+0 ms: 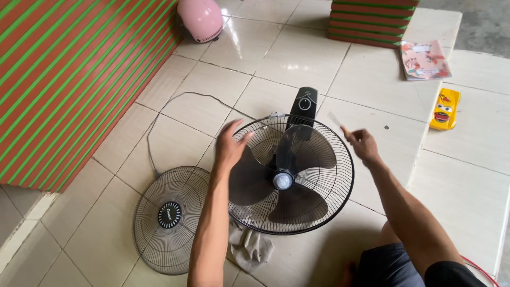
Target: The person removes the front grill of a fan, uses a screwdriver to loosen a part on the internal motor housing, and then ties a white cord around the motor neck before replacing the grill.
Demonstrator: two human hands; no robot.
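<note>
While the front grille [169, 217] lies detached on the floor at lower left, the fan [291, 174] is steadied mid-frame by the left hand [229, 146], fingers spread on the rear cage; a small tool [337, 121] is pinched in the right hand [363, 144]. Blade removal is judged current; the hub cap [283, 180] must be reached next.

The floor [297, 53] has big pale tiles, shiny in daylight. A wall [69, 79] with orange and green stripes stands beside it.
</note>
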